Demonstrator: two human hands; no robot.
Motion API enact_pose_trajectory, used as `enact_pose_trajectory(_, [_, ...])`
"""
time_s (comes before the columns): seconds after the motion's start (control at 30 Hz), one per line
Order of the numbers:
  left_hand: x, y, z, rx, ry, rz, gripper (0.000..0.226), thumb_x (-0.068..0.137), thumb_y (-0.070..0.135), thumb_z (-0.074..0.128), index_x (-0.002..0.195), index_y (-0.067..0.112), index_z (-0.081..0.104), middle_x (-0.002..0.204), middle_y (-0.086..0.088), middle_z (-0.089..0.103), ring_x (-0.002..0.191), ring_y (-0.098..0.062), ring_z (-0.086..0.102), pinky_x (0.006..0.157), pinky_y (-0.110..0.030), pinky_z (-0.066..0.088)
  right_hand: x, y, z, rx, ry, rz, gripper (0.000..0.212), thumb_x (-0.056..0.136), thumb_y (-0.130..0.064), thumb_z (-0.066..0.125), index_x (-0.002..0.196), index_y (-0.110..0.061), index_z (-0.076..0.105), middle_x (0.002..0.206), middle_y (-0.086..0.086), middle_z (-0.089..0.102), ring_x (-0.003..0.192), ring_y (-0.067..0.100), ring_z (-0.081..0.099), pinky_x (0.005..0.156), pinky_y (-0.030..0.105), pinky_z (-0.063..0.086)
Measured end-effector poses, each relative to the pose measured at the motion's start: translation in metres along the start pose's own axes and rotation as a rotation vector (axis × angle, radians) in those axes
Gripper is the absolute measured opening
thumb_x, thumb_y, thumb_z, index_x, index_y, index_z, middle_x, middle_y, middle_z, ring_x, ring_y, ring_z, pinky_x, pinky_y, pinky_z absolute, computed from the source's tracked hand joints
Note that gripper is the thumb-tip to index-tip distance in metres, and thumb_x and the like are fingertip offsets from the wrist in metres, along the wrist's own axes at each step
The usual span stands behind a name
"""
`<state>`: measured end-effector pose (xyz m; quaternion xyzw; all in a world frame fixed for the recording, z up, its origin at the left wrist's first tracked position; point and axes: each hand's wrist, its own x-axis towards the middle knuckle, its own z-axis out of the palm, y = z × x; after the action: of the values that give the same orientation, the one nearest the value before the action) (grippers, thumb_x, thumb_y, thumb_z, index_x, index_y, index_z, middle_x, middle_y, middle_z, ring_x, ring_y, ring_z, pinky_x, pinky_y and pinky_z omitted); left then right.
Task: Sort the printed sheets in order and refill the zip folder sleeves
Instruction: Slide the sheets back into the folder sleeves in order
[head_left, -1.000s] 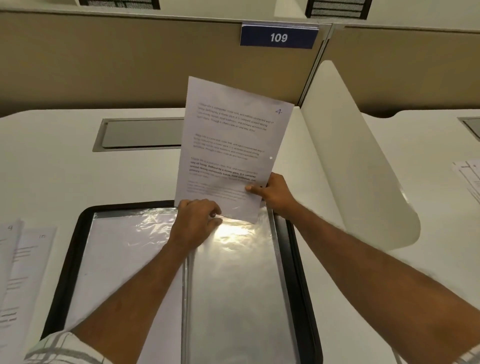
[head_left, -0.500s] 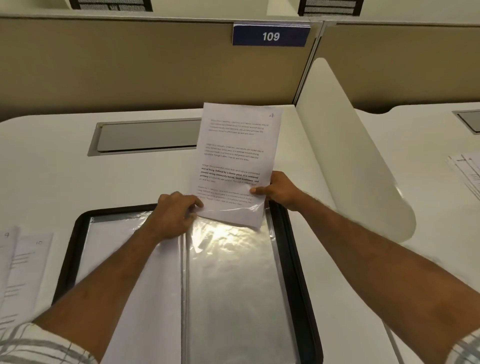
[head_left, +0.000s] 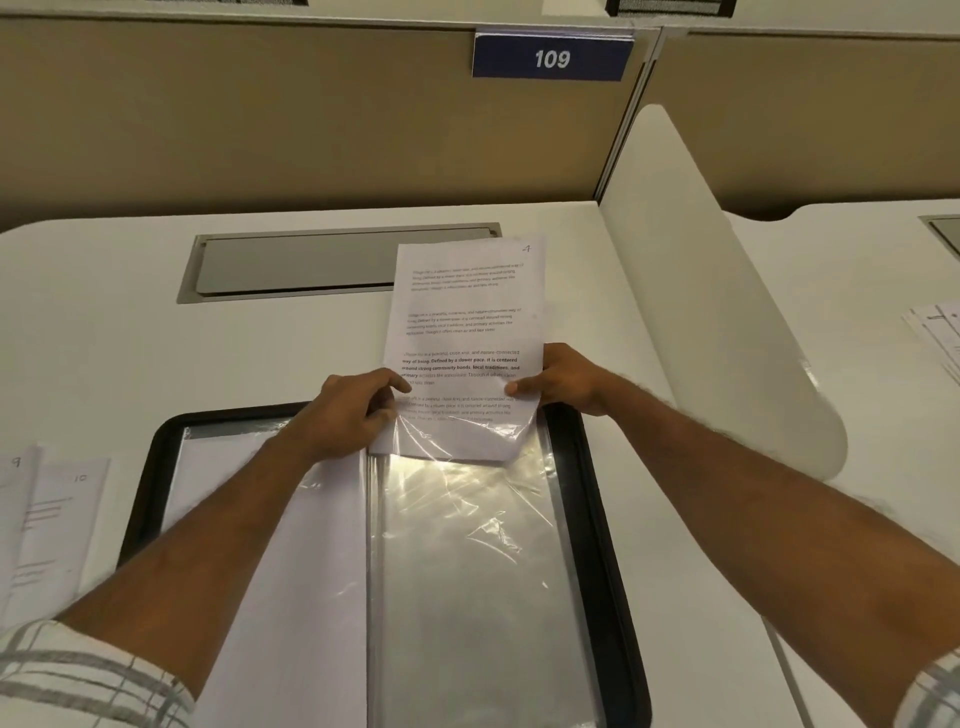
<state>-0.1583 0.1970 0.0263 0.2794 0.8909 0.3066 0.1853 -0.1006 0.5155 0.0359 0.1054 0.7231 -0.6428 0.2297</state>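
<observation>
A black zip folder (head_left: 602, 519) lies open on the white desk, with clear plastic sleeves inside. The printed sheet marked 4 (head_left: 462, 317) has its lower edge tucked into the top opening of the right-hand sleeve (head_left: 467, 561); most of the sheet still sticks out beyond the folder. My left hand (head_left: 348, 410) pinches the sleeve's top edge and the sheet's lower left side. My right hand (head_left: 566, 382) grips the sheet's right edge, thumb on the front. The left-hand sleeve (head_left: 306, 545) holds a white sheet.
Loose sheets marked 9 and 10 (head_left: 57, 525) lie at the left of the desk. More sheets (head_left: 940, 338) lie on the neighbouring desk at far right. A white curved divider (head_left: 727, 322) stands right of the folder. A grey cable hatch (head_left: 311, 265) sits behind it.
The sheet has tipped from nearly upright to lying low and has slid down, so its lower edge is now inside the right-hand sleeve. Both hands have kept hold and followed it.
</observation>
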Motion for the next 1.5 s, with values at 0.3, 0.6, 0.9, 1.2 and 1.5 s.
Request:
enact_pose_trajectory(0.3, [0.007,0.005,0.011,0.041,0.041,-0.029,0.009,0.092,0.030,0.065,0.101,0.031,0.066,0.090,0.012,0.067,0.086,-0.001,0.060,0.101,-0.034,0.036,0.014,0.002,0.024,-0.203,0.209,-0.111,0.045,0.083,-0.020,0.079,0.125,-0.010,0.065,0.122,0.001,0.069,0.103,0.014,0.068,0.086,0.021,0.055])
enact_pose_trajectory(0.6, [0.012,0.026,0.030,0.178,0.031,0.013,0.010,0.094,0.036,0.061,0.091,0.028,0.067,0.090,0.014,0.062,0.092,-0.010,0.058,0.096,-0.040,0.033,0.015,0.002,0.017,-0.015,0.446,0.077,0.018,0.091,-0.009,0.068,0.102,0.004,0.062,0.100,0.021,0.072,0.087,0.040,0.071,0.074,0.052,0.061])
enact_pose_trajectory(0.9, [0.021,0.040,0.041,0.111,0.091,0.028,0.013,0.096,0.029,0.059,0.090,0.022,0.068,0.087,0.014,0.062,0.086,-0.010,0.056,0.097,-0.040,0.030,-0.003,0.000,0.007,-0.115,0.321,0.037,0.015,0.083,0.000,0.075,0.079,-0.005,0.061,0.074,0.005,0.064,0.062,0.013,0.059,0.058,0.022,0.053])
enact_pose_trajectory(1.2, [0.024,0.043,0.050,0.114,0.107,0.003,0.012,0.095,0.025,0.056,0.088,0.024,0.067,0.090,0.010,0.067,0.090,-0.014,0.061,0.093,-0.037,0.028,-0.008,-0.007,-0.014,-0.250,0.089,0.152,0.013,0.082,-0.003,0.075,0.088,-0.005,0.064,0.076,0.007,0.061,0.061,0.011,0.050,0.049,0.017,0.038])
enact_pose_trajectory(1.5, [0.025,0.042,0.053,0.119,0.136,-0.006,0.014,0.094,0.023,0.056,0.088,0.022,0.069,0.090,0.010,0.068,0.090,-0.015,0.062,0.094,-0.039,0.031,0.020,-0.016,-0.001,-0.169,0.375,0.145,0.027,0.089,-0.021,0.074,0.091,0.005,0.067,0.080,0.010,0.066,0.060,0.014,0.058,0.043,0.014,0.043])
